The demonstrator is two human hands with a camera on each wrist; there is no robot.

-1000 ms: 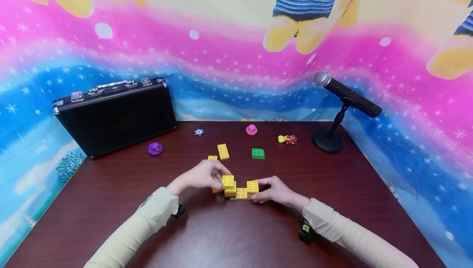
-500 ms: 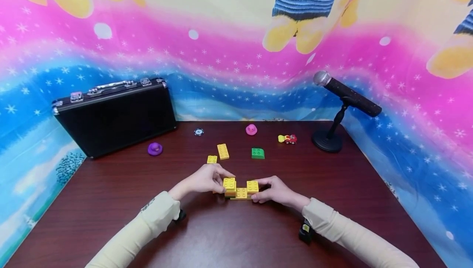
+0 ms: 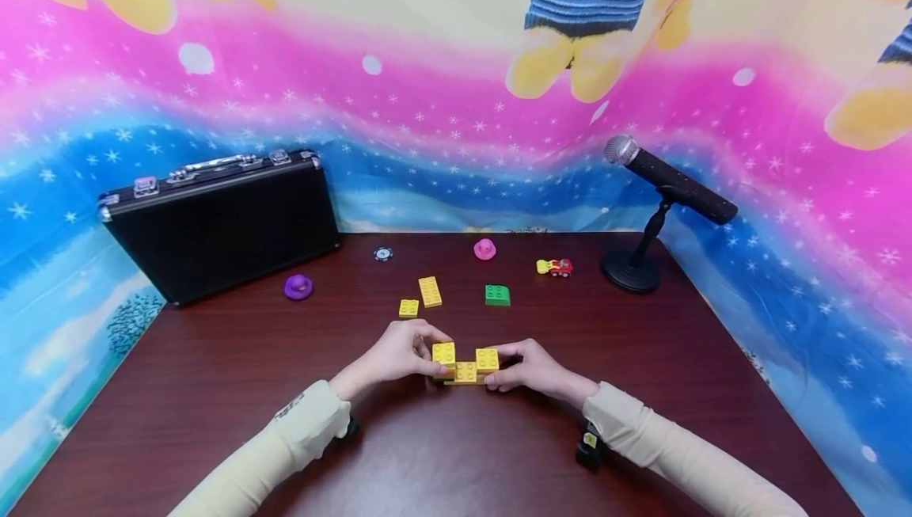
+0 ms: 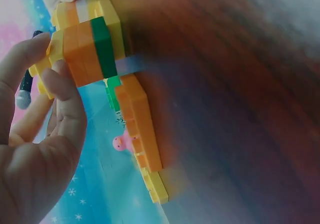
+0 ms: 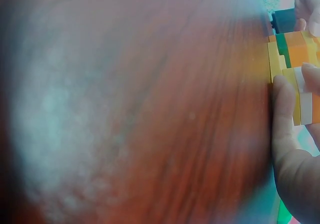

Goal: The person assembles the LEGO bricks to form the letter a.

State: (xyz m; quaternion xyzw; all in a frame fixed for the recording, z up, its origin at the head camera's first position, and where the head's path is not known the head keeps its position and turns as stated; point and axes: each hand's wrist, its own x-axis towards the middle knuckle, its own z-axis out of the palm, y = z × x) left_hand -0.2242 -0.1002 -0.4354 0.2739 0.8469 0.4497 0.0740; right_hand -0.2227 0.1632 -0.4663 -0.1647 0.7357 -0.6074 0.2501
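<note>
A low build of toy building bricks stands on the table before me, with a raised stack at each end. My left hand pinches the yellow brick topping the left stack between thumb and fingers. Under it, the left wrist view shows an orange layer and a green one. My right hand grips the right stack, where a white brick shows beside yellow and orange. A loose orange brick lies near my left hand, hidden behind it in the head view.
Beyond the hands lie two yellow bricks and a green brick. Farther back are a purple duck, a poker chip, a pink duck and a toy car. A black case and a microphone flank them.
My left hand has moved slightly right and down, bringing the top yellow brick from offset to square over the left stack. The right hand has kept its place.
</note>
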